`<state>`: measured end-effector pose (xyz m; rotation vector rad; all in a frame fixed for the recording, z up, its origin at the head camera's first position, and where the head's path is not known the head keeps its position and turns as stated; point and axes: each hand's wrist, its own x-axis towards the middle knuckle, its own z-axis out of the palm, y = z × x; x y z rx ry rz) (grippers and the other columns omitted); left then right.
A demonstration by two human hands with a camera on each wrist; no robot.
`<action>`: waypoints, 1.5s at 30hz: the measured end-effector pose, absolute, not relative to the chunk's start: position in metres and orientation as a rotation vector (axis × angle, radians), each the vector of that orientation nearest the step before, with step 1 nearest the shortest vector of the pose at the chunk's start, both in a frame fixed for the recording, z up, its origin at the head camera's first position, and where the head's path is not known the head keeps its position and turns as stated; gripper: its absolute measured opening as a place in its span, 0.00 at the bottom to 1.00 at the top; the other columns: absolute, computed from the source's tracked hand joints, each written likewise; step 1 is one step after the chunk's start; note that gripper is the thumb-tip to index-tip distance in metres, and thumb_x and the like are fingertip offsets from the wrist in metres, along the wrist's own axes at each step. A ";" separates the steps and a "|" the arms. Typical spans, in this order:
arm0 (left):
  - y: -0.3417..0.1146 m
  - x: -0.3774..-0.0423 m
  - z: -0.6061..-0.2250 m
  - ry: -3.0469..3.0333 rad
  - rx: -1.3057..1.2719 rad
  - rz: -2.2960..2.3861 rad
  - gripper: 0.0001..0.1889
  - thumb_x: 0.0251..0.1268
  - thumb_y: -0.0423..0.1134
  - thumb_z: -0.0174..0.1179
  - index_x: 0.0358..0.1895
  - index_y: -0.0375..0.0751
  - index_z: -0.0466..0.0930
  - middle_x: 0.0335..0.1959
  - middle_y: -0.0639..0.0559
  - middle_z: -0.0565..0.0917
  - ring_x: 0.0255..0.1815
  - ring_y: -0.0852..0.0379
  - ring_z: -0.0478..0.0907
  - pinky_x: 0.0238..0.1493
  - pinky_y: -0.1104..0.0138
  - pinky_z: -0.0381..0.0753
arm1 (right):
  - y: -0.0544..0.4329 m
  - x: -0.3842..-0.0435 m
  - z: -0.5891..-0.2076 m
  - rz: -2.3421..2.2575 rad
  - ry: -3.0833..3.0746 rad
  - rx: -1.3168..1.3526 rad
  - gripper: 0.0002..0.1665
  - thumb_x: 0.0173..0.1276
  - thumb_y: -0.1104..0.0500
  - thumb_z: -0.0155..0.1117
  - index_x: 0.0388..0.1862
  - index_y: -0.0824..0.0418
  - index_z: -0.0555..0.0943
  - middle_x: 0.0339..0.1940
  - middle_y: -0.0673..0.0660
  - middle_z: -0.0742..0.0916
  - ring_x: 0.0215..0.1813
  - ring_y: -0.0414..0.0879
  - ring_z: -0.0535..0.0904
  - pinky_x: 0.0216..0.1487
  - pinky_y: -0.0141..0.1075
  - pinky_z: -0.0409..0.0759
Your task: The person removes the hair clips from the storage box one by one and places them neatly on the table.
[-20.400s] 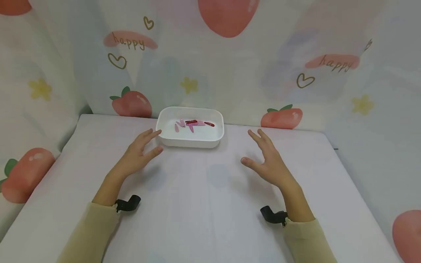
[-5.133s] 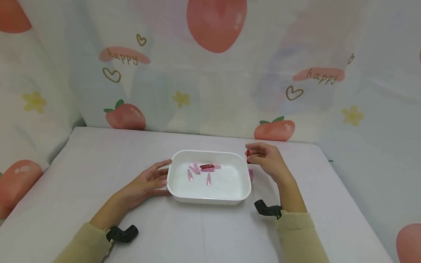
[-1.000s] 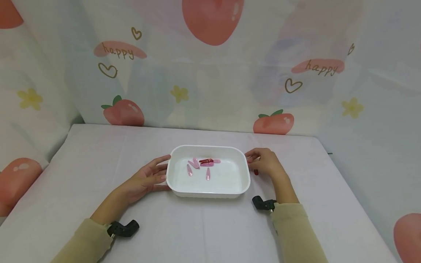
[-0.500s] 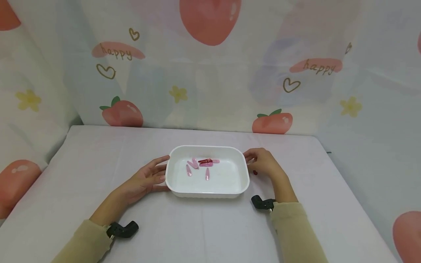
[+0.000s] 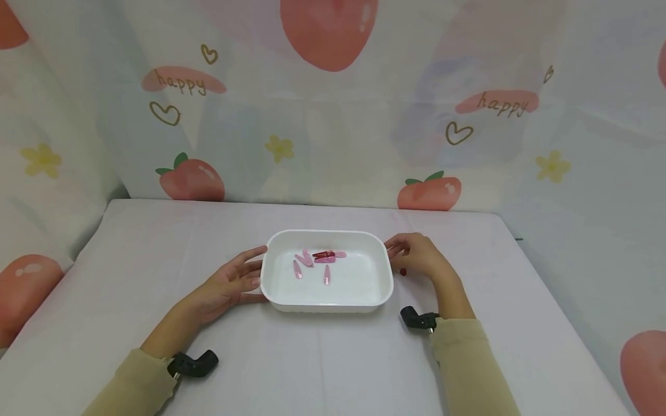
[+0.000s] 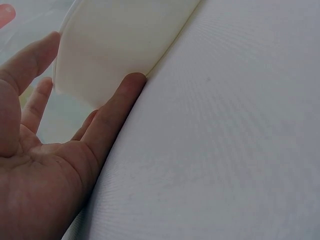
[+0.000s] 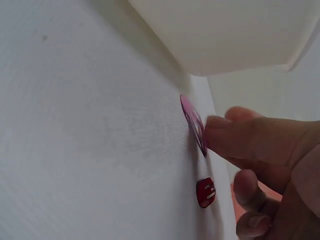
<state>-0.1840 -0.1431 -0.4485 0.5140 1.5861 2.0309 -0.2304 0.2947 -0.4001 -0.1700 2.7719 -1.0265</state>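
Observation:
In the head view, a white plastic tray (image 5: 354, 289) holds several pink snap hair clips (image 5: 326, 274) and a dark red hair clip (image 5: 324, 254). My left hand (image 5: 229, 289) rests against the tray's left side with extended fingers; one fingertip (image 6: 134, 82) lies low along its wall. My right hand (image 5: 418, 257) is bent down beside the tray's right end. In the right wrist view, its fingertips are right at a pink hair clip (image 7: 192, 120) outside the tray; I cannot tell whether they pinch it. A red hair clip (image 7: 206, 192) lies close by on the table.
White cloth covers the table (image 5: 291, 370). A printed fabric backdrop (image 5: 354, 133) stands along its back and sides. Black wrist cameras, a left one (image 5: 193, 364) and a right one (image 5: 418, 319), sit at the sleeve cuffs.
Since the oldest frame, the tray has come nearer. About five seconds ago my right hand held a red clip; now that clip lies on the table. Over the last second, both hands barely move.

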 end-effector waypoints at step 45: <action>-0.144 -0.184 -0.448 1.605 0.512 2.009 0.36 0.74 0.28 0.53 0.80 0.51 0.49 0.79 0.36 0.53 0.74 0.45 0.66 0.60 0.48 0.80 | 0.309 -0.228 -0.383 -2.161 2.187 0.184 0.16 0.69 0.64 0.67 0.55 0.63 0.80 0.41 0.53 0.82 0.44 0.41 0.86 0.52 0.30 0.84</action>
